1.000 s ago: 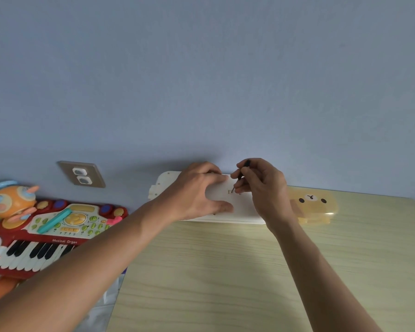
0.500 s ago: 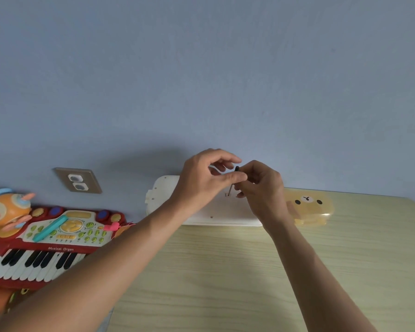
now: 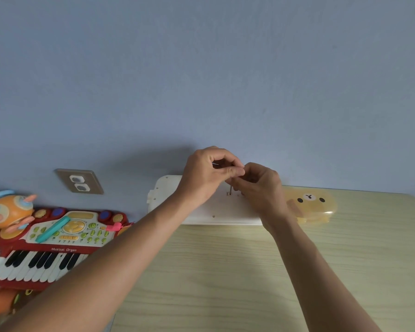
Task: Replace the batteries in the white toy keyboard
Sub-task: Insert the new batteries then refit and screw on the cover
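Note:
The white toy keyboard point(image 3: 168, 195) lies face down at the far edge of the wooden table, against the blue wall. A thin screwdriver point(image 3: 230, 190) stands upright with its tip in a hole on the keyboard's back. My left hand point(image 3: 206, 176) pinches the top of the screwdriver between thumb and fingers. Touching it on the right, my right hand point(image 3: 261, 190) is closed around the tool lower down, and the handle is hidden by both hands.
A yellow bear-faced plastic box point(image 3: 312, 204) sits just right of the keyboard. A red toy organ point(image 3: 46, 243) and an orange round toy point(image 3: 10, 209) lie off the table's left edge. A wall socket point(image 3: 79, 182) is on the wall. The light wooden table point(image 3: 225, 271) spreads in front.
My left hand has lifted off the keyboard's back and closed on the top of the screwdriver, next to my right hand. The screwdriver now stands upright.

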A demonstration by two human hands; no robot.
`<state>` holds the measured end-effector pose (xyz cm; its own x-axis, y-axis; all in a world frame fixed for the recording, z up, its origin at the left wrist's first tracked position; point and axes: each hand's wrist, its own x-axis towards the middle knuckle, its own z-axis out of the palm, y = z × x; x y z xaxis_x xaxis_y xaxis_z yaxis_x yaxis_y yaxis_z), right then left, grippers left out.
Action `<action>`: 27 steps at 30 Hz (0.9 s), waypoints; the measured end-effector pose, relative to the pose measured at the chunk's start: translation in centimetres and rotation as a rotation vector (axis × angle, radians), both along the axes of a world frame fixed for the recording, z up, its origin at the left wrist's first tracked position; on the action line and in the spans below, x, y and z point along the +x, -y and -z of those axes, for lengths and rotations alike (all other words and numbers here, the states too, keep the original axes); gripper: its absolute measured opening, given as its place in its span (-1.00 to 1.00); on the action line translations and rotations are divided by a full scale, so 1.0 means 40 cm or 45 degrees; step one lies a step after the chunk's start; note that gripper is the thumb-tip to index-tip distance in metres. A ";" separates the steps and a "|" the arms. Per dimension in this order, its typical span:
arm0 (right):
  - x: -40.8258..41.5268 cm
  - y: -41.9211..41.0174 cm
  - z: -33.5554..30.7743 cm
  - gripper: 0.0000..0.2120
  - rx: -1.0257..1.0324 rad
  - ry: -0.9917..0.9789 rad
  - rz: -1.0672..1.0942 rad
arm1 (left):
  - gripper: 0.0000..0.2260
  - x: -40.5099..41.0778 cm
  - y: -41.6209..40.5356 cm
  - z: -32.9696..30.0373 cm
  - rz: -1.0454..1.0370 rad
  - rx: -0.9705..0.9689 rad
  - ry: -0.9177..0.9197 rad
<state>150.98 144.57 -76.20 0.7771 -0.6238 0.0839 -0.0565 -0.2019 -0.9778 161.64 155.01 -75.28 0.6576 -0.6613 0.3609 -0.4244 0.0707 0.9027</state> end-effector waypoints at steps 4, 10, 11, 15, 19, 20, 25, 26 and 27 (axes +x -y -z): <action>-0.011 0.014 -0.005 -0.97 0.031 -0.025 -0.083 | -0.89 -0.001 0.001 0.004 0.081 0.019 0.008; -0.002 0.011 0.008 -0.77 0.067 0.010 -0.052 | -0.85 -0.004 0.000 0.011 0.013 0.025 0.028; -0.001 0.008 0.006 -0.76 0.063 0.009 -0.053 | -0.87 -0.007 0.001 0.011 0.011 0.017 0.024; -0.019 0.020 -0.006 -0.91 0.108 -0.007 -0.160 | -0.82 -0.015 -0.008 0.002 0.056 0.098 0.107; -0.014 0.020 0.000 -0.91 0.108 -0.013 -0.087 | -0.83 -0.020 -0.009 -0.002 0.062 0.117 0.156; -0.009 0.015 0.000 -0.88 0.091 -0.015 -0.069 | -0.85 -0.022 -0.005 -0.002 0.032 0.093 0.145; -0.018 0.014 -0.010 -0.94 0.052 -0.038 -0.143 | -0.84 -0.021 -0.005 -0.002 0.027 0.070 0.141; -0.019 0.016 -0.008 -0.92 0.049 -0.047 -0.146 | -0.83 -0.019 -0.009 -0.001 0.044 0.078 0.136; -0.018 0.016 -0.005 -0.90 0.049 -0.050 -0.131 | -0.82 -0.018 -0.012 0.000 0.045 0.080 0.128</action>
